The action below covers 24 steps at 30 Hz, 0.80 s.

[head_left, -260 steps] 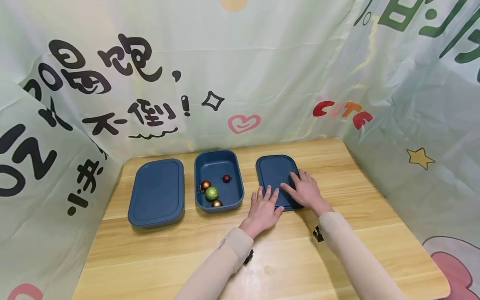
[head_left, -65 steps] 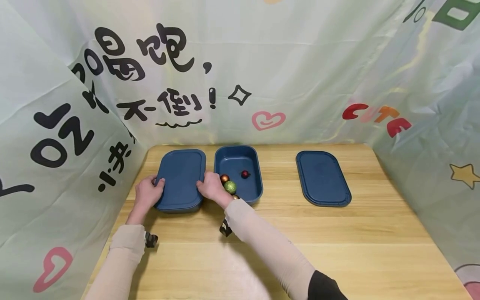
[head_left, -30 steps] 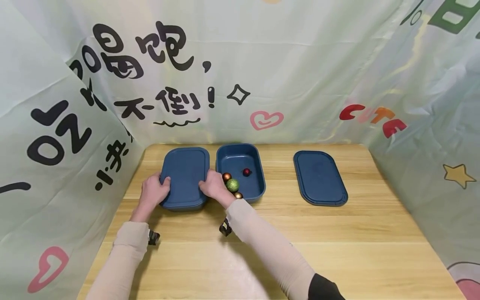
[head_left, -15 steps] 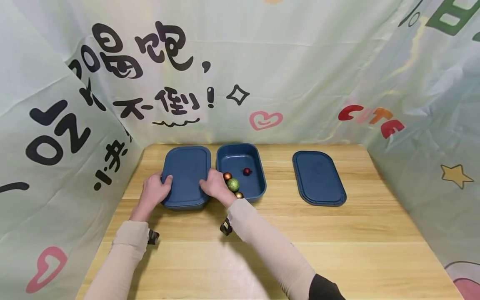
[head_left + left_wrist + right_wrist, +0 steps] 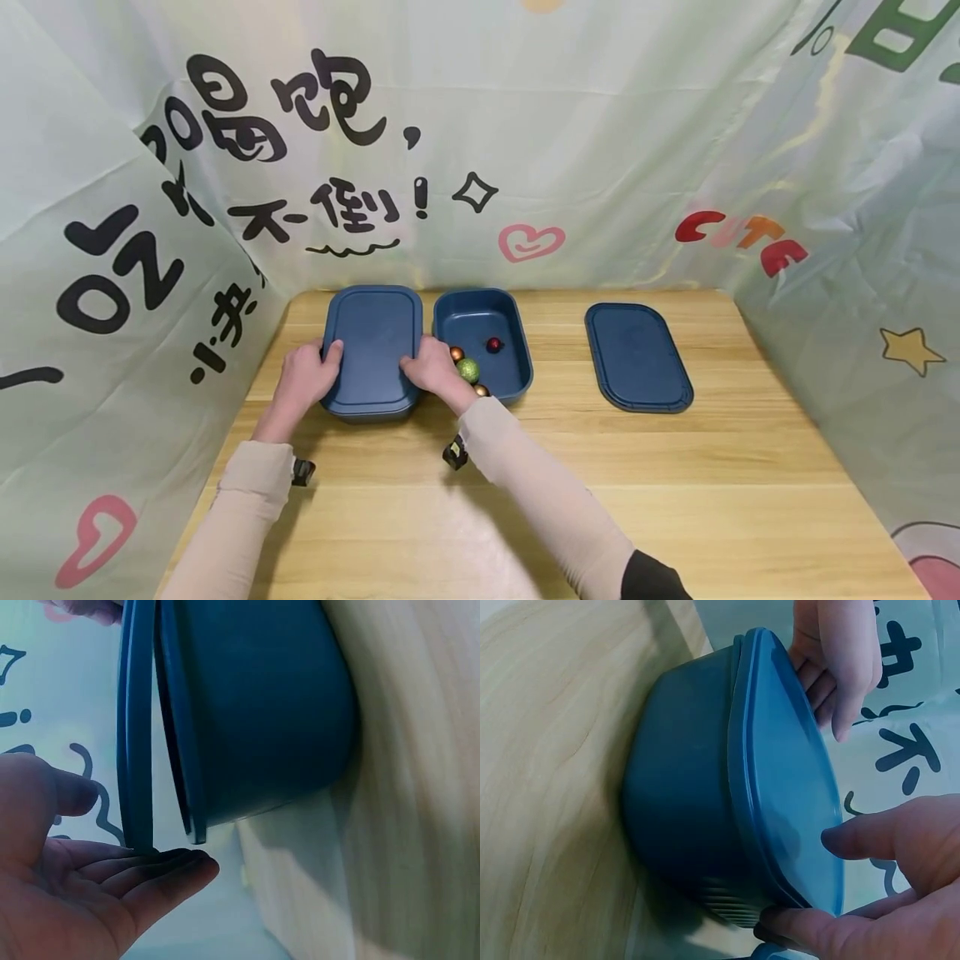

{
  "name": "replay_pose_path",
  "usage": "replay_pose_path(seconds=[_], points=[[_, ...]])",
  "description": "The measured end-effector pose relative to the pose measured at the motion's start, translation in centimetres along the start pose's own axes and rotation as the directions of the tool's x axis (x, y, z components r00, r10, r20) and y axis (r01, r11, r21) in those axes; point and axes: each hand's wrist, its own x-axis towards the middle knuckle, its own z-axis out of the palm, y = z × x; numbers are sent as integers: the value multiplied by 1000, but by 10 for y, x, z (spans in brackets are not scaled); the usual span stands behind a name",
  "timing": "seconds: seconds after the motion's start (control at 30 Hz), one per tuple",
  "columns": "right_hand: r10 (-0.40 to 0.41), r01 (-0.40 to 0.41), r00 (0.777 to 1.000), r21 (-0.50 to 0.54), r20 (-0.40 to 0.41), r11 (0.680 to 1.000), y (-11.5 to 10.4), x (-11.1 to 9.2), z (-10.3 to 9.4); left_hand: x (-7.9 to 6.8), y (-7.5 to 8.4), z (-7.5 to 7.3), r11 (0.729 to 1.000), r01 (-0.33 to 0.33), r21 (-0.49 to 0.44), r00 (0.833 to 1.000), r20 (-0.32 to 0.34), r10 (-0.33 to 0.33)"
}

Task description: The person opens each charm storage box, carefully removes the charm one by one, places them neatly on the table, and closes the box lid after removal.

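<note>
Left hand [image 5: 306, 377] and right hand [image 5: 435, 368] had fingers gripping the lid [image 5: 374, 346]! A gap showed beneath; level handling looked wise.

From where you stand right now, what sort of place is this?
Likely an indoor tabletop booth, perhaps for filming: fabric sheets printed with Chinese characters hang behind and on both sides of a wood-grain table, and small black devices show beside both sleeve cuffs.

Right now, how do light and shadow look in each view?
Head view: bright, pale glare on the near tabletop, soft shadows beside the sleeves; left wrist view: dimmer, bluish, the box dark; right wrist view: bluish, shadow along its base.
</note>
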Motion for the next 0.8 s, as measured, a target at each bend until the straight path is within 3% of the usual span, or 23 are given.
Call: replay_pose_path(seconds=[0.27, 0.3, 0.5, 0.53, 0.8], points=[[-27, 27, 999, -3, -29, 1000, 3, 1, -5, -1, 6, -6, 998, -55, 30, 997, -55, 56], [-44, 44, 998, -5, -47, 999, 11, 9, 1, -1, 7, -7, 998, -59, 35, 996, -59, 61], [-42, 43, 998, 21, -42, 999, 10, 9, -6, -2, 12, -11, 997, -63, 50, 995, -70, 67], [-29, 30, 999, 37, -24, 999, 3, 1, -14, -3, 13, -11, 997, -61, 51, 995, -72, 65], [-67, 76, 993, 86, -100, 993, 15, 0, -28, -6, 25, -11, 997, -66, -48, 993, -96, 61]])
